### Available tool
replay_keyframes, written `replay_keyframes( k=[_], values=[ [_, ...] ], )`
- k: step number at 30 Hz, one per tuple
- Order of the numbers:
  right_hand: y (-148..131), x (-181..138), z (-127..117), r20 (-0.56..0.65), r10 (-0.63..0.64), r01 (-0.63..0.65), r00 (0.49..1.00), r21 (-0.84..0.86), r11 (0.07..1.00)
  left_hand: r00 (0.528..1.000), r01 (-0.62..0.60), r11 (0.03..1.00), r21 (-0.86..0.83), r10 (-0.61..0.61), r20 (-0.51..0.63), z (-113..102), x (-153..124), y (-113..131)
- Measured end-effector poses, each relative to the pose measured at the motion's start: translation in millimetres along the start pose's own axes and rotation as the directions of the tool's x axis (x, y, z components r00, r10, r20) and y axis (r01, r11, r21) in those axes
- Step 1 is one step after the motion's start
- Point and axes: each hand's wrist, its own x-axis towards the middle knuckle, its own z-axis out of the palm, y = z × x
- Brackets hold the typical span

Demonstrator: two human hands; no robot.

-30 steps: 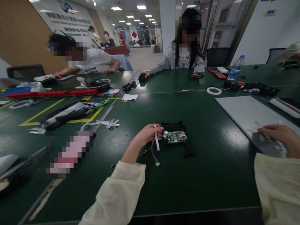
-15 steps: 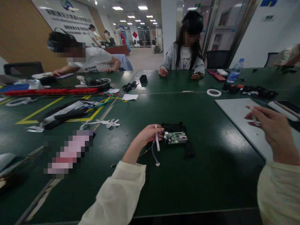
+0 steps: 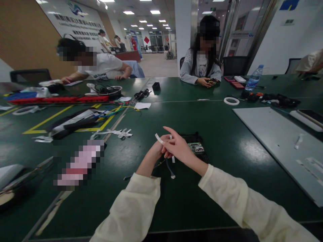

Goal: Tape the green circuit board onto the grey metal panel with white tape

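Observation:
A small green circuit board (image 3: 196,147) lies in a black plastic frame (image 3: 194,137) on the dark green table (image 3: 227,174). My left hand (image 3: 157,150) rests just left of the board, fingers pinched on a white flat ribbon cable (image 3: 173,158) that hangs from it beside thin wires. My right hand (image 3: 178,147) has crossed in front of the left hand and pinches a short white strip (image 3: 158,138) between its fingertips, index finger stretched out. Most of the left hand's fingers are hidden behind the right hand.
A grey sheet (image 3: 275,134) with white strips on it lies at the right. White tape pieces (image 3: 118,133), cables and a red bar (image 3: 58,99) lie at the left. A tape roll (image 3: 231,101) and water bottle (image 3: 254,78) stand further back. Two people sit across the table.
My right hand lifted a white strip off the grey sheet at the right and swung left to meet my left hand by the board. The left hand stayed put.

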Motion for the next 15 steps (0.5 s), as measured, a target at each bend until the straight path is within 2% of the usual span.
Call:
replay_keyframes(
  k=[3, 6, 10, 13, 15],
  values=[
    [3, -1, -3, -0.023, 0.034, -0.037, 0.999, -0.148, 0.988, 0.996, -0.007, 0.998, 0.058, 0.012, -0.085, 3, -3, 1],
    [-1, -3, -10, 0.005, 0.1, -0.095, 0.995, -0.246, 0.965, 0.988, 0.003, 0.996, 0.089, 0.011, -0.156, 5, -2, 3],
    [-14, -14, -24, 0.062, 0.166, -0.143, 0.984, -0.284, 0.948, 0.99, 0.027, 0.994, 0.102, -0.012, -0.138, 4, 6, 6],
    [-28, -30, -57, 0.083, 0.225, -0.193, 0.971, -0.29, 0.937, 0.981, 0.053, 0.993, 0.105, -0.033, -0.189, 4, 12, 6],
    [-35, -42, -97, 0.019, 0.243, -0.226, 0.97, -0.304, 0.925, 0.971, 0.078, 0.991, 0.109, -0.051, -0.235, 5, 14, 6]
  ],
)
